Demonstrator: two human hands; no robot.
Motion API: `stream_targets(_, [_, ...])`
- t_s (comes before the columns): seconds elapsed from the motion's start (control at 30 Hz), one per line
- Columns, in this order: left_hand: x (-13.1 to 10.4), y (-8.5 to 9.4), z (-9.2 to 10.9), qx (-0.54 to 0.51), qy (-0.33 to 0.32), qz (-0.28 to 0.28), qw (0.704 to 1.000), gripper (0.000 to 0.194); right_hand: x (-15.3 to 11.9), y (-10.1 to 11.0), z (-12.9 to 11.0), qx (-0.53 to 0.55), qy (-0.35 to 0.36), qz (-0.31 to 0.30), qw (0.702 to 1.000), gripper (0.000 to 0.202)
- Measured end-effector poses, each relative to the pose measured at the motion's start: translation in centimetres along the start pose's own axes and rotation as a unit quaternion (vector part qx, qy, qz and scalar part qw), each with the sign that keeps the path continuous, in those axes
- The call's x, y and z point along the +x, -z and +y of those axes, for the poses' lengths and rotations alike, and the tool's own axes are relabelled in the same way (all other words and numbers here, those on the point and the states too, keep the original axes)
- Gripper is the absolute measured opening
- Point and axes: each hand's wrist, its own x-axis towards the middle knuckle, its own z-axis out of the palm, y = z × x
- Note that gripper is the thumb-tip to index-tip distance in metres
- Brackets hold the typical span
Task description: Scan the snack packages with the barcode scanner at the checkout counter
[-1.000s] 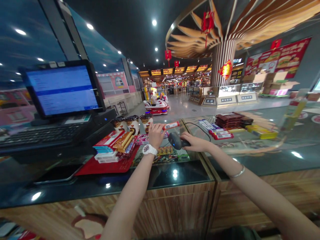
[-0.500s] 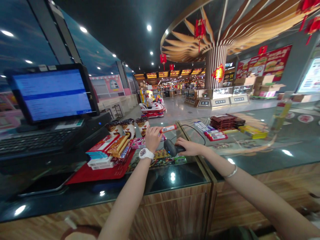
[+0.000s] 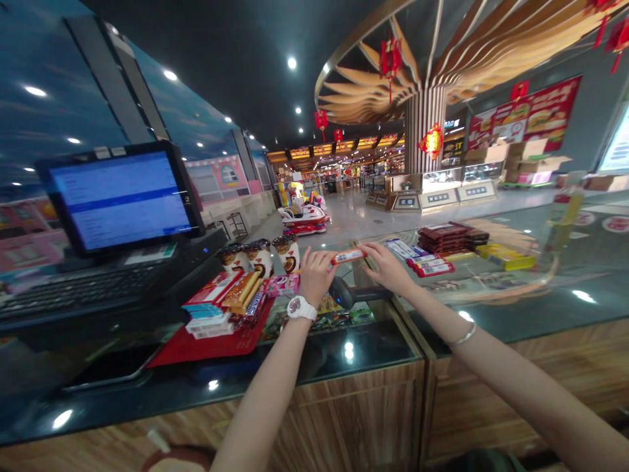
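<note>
Candy stick (image 3: 350,255), red-wrapped, hangs above the glass counter (image 3: 373,344), one end pinched by the left hand (image 3: 316,274); fingertips of the right hand (image 3: 388,267) meet the other, whether gripping I can't tell. A mistimed release could drop it onto the barcode scanner (image 3: 343,293).

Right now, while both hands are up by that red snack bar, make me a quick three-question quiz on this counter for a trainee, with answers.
1. Pick one. Where are the fingers of the right hand? A, on the keyboard; B, at one end of the snack bar; C, on the screen.
2. How many cups stand beyond the snack boxes?
3. Fill the gap: the mat under the snack boxes is ____.

Key: 1, B; 2, three; 3, red.
</note>
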Motion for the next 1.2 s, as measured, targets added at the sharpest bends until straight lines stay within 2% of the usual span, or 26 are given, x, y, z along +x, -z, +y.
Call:
stream_targets(0.17, [0.3,0.1,1.1,-0.018,-0.016,-0.022,0.999,0.021,0.0,0.3,0.3,-0.055,-0.031,0.027,0.998,0.033])
stream_targets(0.27, [0.8,0.4,1.9,-0.006,-0.004,-0.028,1.000,0.024,0.1,1.3,0.2,-0.055,-0.053,0.015,0.997,0.031])
stream_targets(0.43, [1.8,0.1,3.6,0.009,0.003,-0.054,0.999,0.029,-0.2,3.9,0.3,-0.075,-0.088,-0.002,0.993,0.034])
stream_targets(0.57, [3.0,-0.6,6.3,-0.016,-0.012,-0.078,0.997,0.029,-1.7,6.5,1.3,-0.119,-0.095,0.006,0.988,0.034])
stream_targets(0.77, [4.4,-2.2,11.2,-0.049,-0.021,-0.110,0.992,0.028,-4.9,10.2,3.8,-0.173,-0.111,0.019,0.978,0.032])
stream_targets(0.93, [5.2,-3.9,14.2,-0.069,-0.053,-0.137,0.987,0.025,-7.1,12.7,5.5,-0.198,-0.130,0.020,0.971,0.032])
stream_targets(1.2, [6.3,-7.0,17.6,-0.077,-0.056,-0.160,0.983,0.022,-10.4,13.7,8.4,-0.178,-0.190,0.054,0.964,0.036])
